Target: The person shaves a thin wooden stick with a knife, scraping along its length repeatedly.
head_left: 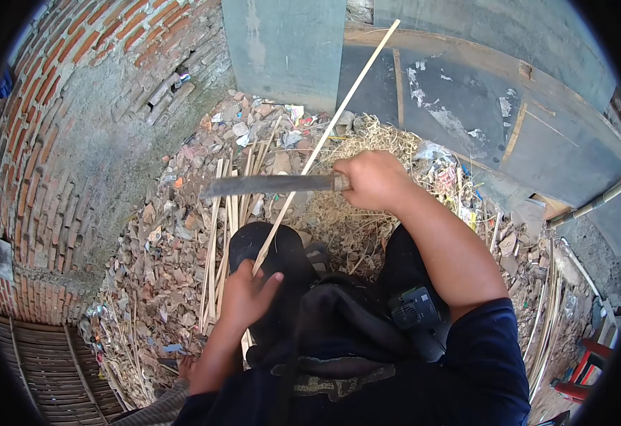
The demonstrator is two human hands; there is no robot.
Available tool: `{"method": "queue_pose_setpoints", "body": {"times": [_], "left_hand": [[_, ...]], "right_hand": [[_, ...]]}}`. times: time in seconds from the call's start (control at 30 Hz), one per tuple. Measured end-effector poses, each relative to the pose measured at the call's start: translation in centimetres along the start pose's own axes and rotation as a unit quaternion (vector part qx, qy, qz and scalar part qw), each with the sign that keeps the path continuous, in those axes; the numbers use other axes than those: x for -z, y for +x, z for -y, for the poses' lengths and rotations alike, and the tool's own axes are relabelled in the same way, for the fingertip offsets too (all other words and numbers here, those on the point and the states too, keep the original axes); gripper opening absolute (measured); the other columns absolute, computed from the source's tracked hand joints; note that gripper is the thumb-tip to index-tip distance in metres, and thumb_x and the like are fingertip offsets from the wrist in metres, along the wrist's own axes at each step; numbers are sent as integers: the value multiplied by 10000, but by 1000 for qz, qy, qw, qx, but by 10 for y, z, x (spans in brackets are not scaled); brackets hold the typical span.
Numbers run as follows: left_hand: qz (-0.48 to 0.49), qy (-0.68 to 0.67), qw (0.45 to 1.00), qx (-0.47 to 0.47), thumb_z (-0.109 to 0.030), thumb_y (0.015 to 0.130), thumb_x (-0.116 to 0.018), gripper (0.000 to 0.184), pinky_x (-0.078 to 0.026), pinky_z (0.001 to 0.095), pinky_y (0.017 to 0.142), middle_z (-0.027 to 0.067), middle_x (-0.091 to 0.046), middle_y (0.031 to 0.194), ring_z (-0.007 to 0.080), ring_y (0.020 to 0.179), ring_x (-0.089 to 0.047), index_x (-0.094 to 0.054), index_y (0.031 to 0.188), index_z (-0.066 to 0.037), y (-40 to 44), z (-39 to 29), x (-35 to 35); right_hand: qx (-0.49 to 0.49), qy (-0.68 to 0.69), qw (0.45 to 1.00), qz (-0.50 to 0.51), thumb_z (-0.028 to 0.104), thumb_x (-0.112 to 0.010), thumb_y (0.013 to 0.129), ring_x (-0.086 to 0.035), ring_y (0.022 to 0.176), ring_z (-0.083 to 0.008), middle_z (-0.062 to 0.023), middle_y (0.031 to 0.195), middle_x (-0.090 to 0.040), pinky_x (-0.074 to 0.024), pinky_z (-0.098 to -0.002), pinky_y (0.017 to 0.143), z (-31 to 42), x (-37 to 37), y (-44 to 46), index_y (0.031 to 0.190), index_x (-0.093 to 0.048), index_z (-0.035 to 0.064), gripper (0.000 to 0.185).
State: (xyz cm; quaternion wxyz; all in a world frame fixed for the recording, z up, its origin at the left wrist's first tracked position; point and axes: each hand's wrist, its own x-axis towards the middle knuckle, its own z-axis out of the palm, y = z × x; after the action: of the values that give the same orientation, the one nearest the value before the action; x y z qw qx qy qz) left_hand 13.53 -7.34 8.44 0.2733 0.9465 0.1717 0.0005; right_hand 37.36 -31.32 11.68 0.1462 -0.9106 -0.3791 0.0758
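A long, pale bamboo strip [331,128] slants from my left hand up to the top of the view, over my left knee. My left hand [248,295] is closed around its lower end. My right hand [373,180] is wrapped round the short wooden handle of a large knife [275,185]. The blade points left and crosses the strip above the knee; whether it touches the strip I cannot tell. Several more strips [214,241] lie on the ground left of my knee. Thin curled shavings [353,213] are heaped between and beyond my knees.
Rubble [161,284] covers the ground. A brick wall [47,163] rises at left, grey panels [289,57] stand ahead. Bamboo slats [47,369] lie at lower left, near another person's hand [186,366]. More strips [548,319] and a red object [576,376] are at right.
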Motion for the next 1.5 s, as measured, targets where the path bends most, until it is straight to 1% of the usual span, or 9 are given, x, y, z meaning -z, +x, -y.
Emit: {"method": "queue_pose_setpoints", "body": {"times": [0.1,0.2,0.33,0.57,0.73,0.83,0.93,1.23,1.5], "left_hand": [[23,-3,1000,7,-367,875,-802,455,-526,413,613,191,-659,714,362,676,-693,-597,948,33,-2,-2,4],[-9,-50,999,1,-382,967,-709,420,-448,360,557,106,-574,661,195,579,-556,-548,887,-3,-10,10,6],[-21,-42,998,-38,-321,1060,-537,377,-448,443,560,199,-587,645,357,578,-606,-560,884,12,-25,37,13],[-10,-32,999,1,-381,1094,-452,466,-421,454,546,199,-533,613,352,555,-568,-508,831,-1,-70,79,8],[-20,7,999,33,-341,1077,-478,398,-436,539,559,248,-583,641,492,633,-606,-533,872,-5,-89,89,-5],[-21,88,995,28,-329,1069,-489,367,-442,566,571,256,-595,647,500,652,-617,-540,896,-9,-90,100,-11],[-18,63,997,35,-329,1065,-492,359,-449,582,585,268,-604,667,509,664,-618,-546,906,-11,-89,99,-10],[-20,59,998,31,-314,1064,-481,364,-461,573,612,278,-619,715,510,686,-619,-547,895,1,-85,100,-17],[-26,59,998,18,-319,1061,-492,377,-445,581,599,280,-597,684,515,666,-607,-533,867,0,-82,105,-22]], "right_hand": [[22,-16,1000,10,201,-700,787,-723,930,-343,-151,925,-738,-578,-480,845,7,-1,1,1054,-717,116,281],[-61,61,996,-11,198,-701,790,-723,933,-347,-153,928,-737,-576,-484,852,-14,4,8,1047,-712,97,276],[-76,79,986,-128,209,-709,759,-715,875,-372,-177,831,-714,-562,-504,797,-39,-10,6,1021,-703,115,278],[-9,11,1000,-8,228,-725,749,-710,913,-376,-162,859,-723,-559,-499,806,-19,-18,5,1030,-712,121,301],[5,33,999,30,239,-728,745,-705,937,-376,-163,898,-726,-557,-499,818,-14,-26,12,1025,-715,108,309],[-23,29,999,36,233,-726,742,-703,943,-379,-169,908,-726,-555,-500,827,-21,-32,15,1032,-718,109,316],[-52,15,992,115,262,-734,796,-687,1081,-367,-177,1135,-723,-552,-472,952,-12,-22,15,1282,-689,146,502],[-64,92,989,91,206,-688,769,-698,1009,-366,-182,1015,-731,-556,-493,878,-31,-30,29,1125,-725,118,368],[-49,10,992,120,203,-679,774,-703,1003,-349,-168,1011,-735,-563,-473,886,-9,-22,18,1082,-724,127,320]]}}
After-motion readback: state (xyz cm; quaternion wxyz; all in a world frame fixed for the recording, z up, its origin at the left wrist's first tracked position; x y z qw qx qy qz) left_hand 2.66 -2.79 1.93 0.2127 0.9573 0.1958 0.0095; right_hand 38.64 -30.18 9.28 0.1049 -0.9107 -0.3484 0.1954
